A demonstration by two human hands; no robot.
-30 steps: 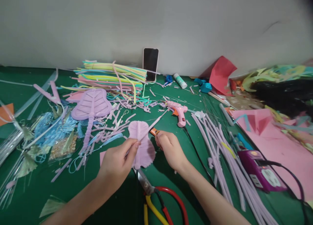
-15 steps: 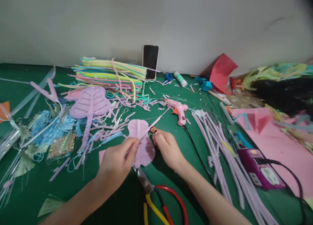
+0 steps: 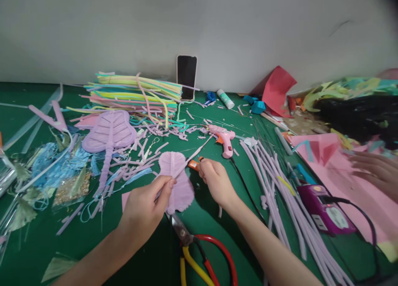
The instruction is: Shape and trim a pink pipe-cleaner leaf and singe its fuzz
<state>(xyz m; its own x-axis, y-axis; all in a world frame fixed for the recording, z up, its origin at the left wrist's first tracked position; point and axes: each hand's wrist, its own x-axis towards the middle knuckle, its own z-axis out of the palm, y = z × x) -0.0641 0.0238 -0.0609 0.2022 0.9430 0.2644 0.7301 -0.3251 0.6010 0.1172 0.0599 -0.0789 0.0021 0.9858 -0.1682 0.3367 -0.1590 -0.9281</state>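
My left hand (image 3: 152, 199) is closed, thumb against fingers, on a thin lilac pipe cleaner (image 3: 199, 150) that slants up to the right. In my right hand (image 3: 216, 180) is an orange lighter (image 3: 193, 165), its end close beneath the strip; I make out no flame. Behind my left fingertips is a lilac ruffled pipe-cleaner panel (image 3: 182, 190), narrow at its waist. Whether it rests on the table or is held cannot be told. Scissors (image 3: 183, 233) with red and yellow handles lie just below it.
A pink glue gun (image 3: 224, 137) lies ahead, its cord trailing right of my wrist. Lilac pipe cleaners (image 3: 280, 194) and a purple power box (image 3: 325, 213) lie rightward. Another person's hand (image 3: 377, 169) is over pink paper (image 3: 329, 153). A finished lilac fan (image 3: 108, 130) lies left.
Another person's hand has come in at the right edge. My right hand has shifted slightly right and now shows more of the lighter. The whole view has shifted a little.
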